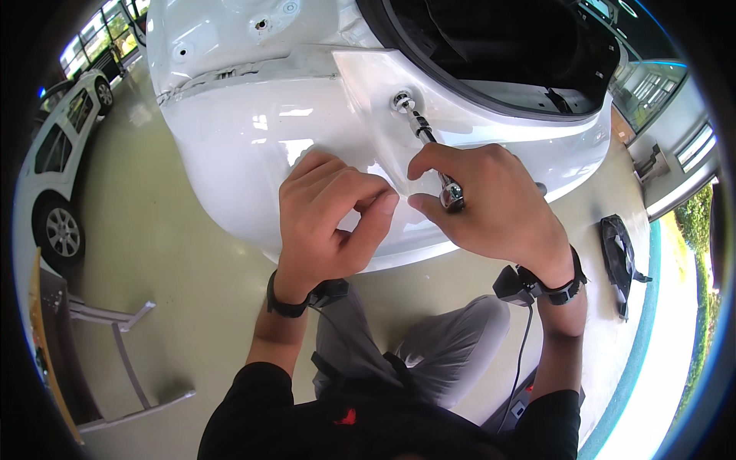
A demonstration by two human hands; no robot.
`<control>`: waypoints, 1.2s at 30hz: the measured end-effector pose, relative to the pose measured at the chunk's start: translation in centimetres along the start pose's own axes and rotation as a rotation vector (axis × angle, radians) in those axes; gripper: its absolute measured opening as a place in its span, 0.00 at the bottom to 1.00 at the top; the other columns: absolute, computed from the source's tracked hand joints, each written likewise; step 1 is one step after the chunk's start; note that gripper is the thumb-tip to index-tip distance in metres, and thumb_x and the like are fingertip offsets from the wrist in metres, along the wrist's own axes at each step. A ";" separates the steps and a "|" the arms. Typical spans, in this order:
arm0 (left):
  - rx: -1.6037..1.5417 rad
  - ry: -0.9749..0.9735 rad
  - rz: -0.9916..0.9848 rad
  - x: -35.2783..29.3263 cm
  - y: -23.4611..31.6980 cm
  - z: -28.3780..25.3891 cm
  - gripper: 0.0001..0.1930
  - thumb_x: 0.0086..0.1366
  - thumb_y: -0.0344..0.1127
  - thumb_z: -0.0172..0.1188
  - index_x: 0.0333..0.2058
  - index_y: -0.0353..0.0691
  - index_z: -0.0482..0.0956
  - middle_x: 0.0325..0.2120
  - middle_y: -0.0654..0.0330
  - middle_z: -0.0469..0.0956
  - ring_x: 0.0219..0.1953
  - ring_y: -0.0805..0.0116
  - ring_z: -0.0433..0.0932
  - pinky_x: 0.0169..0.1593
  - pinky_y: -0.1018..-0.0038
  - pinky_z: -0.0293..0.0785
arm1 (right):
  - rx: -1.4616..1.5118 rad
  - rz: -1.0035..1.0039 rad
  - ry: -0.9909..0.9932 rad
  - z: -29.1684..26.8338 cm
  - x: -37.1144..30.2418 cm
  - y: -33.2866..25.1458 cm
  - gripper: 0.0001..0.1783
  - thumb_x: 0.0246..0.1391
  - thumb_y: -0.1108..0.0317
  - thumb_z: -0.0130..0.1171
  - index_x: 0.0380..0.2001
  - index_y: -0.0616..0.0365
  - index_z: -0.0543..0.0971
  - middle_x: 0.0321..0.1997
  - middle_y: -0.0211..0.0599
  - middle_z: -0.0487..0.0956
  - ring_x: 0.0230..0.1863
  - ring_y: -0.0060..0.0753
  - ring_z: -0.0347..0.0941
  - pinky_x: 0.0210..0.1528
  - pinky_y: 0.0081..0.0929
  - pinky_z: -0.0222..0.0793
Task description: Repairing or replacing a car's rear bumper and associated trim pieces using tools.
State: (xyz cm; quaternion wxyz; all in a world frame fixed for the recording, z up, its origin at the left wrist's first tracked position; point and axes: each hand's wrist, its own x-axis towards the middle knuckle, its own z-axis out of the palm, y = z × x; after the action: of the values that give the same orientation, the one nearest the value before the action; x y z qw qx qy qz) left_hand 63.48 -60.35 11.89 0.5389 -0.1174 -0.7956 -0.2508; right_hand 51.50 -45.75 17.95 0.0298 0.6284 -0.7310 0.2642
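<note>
My right hand (491,203) is wrapped over a chrome socket wrench (451,196), its thumb and index finger on either side of the tool's head. From that head a slim extension bar (420,126) runs up and away to a round recess (402,100) in a white car body panel (253,153). The far tip of the bar sits at this recess; what it engages cannot be made out. Just left of the wrench, my left hand (330,211) hovers over the panel with thumb and index fingertip pinched together. Anything between those fingertips is too small or hidden to name.
A dark opening edged by a black rubber seal (460,84) lies beyond the recess. Another white car (65,153) stands at the left, above a metal-legged table (123,360). A black bag (618,261) lies on the floor (215,307) at right. A cable hangs from my right wrist.
</note>
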 end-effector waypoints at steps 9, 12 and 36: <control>-0.019 0.046 0.006 0.0 -0.3 0.7 0.03 0.47 0.25 0.57 0.20 0.39 0.73 0.10 0.65 0.69 0.13 0.69 0.64 0.25 0.75 0.59 | 0.702 0.255 0.005 1.0 -0.3 0.2 0.14 0.39 0.74 0.66 0.19 0.57 0.67 0.18 0.21 0.64 0.19 0.13 0.57 0.22 0.14 0.51; -0.025 0.071 0.034 -0.2 -0.5 0.7 0.02 0.48 0.26 0.57 0.21 0.39 0.73 0.11 0.65 0.70 0.13 0.70 0.64 0.25 0.75 0.60 | 0.989 0.240 0.152 2.7 -0.5 0.2 0.16 0.38 0.78 0.64 0.20 0.54 0.64 0.18 0.22 0.64 0.17 0.12 0.56 0.20 0.15 0.50; 0.541 0.005 -0.033 -10.8 3.3 1.7 0.19 0.50 0.30 0.66 0.39 0.38 0.68 0.31 0.55 0.70 0.29 0.62 0.70 0.29 0.74 0.66 | 1.883 0.203 0.530 6.5 0.3 -3.4 0.16 0.39 0.87 0.50 0.23 0.53 0.60 0.14 0.23 0.58 0.10 0.13 0.45 0.13 0.17 0.39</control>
State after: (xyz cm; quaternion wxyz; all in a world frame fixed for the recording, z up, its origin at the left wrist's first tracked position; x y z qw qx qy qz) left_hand 67.82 -55.76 2.35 0.5486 0.0446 -0.8340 -0.0383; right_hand 56.45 -49.01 13.70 -0.3428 0.2500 -0.2421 0.8726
